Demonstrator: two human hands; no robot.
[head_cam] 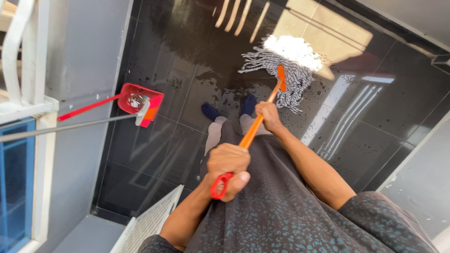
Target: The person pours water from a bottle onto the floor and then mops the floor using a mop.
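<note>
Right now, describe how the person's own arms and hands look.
Both forearms are bare, with no gloves, rings, watch or bracelet visible on the left hand or the right hand. Short sleeves of a dark fabric garment with a teal speckled pattern cover the upper arms.

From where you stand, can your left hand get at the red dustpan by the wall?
Probably not without stepping over. The left hand is shut on the orange mop handle, and the red dustpan lies apart across bare dark tiles, seemingly beyond arm's length.
</note>
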